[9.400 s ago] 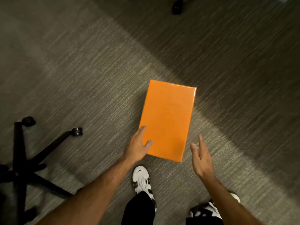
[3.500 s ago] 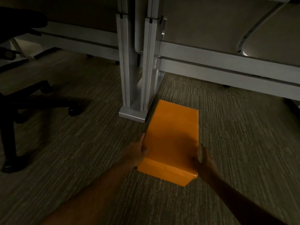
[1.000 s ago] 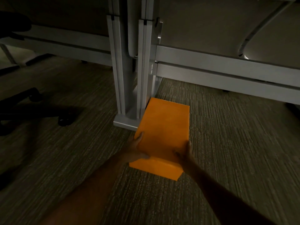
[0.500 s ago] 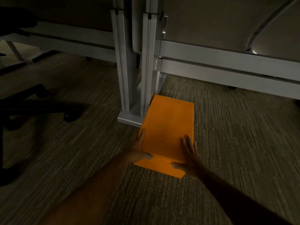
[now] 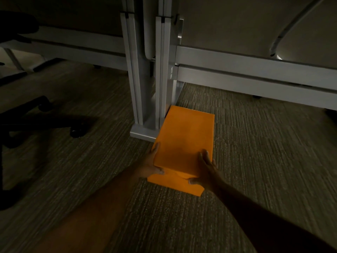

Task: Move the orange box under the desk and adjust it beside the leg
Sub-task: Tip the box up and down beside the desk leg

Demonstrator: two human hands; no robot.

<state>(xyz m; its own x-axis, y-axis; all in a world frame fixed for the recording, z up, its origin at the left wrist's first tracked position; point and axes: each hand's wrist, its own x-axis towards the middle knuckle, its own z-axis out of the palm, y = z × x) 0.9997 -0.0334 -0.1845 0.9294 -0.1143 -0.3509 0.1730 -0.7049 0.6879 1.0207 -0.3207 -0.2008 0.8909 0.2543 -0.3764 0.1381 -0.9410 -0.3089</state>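
Observation:
The orange box (image 5: 184, 137) lies flat on the carpet under the desk, its long left side against the grey desk leg (image 5: 162, 73) and the leg's foot plate (image 5: 144, 133). My left hand (image 5: 152, 166) grips the box's near left corner, thumb on the front face. My right hand (image 5: 205, 169) holds the near right corner, fingers spread on the lid and thumb on the front face.
A second grey leg (image 5: 133, 70) stands just left of the first. Grey crossbars (image 5: 255, 72) run along the back wall. A black office chair base with castors (image 5: 77, 131) sits on the carpet to the left.
The box has slid a little further in along the leg. My right hand has shifted onto the near right corner, thumb now on the front face.

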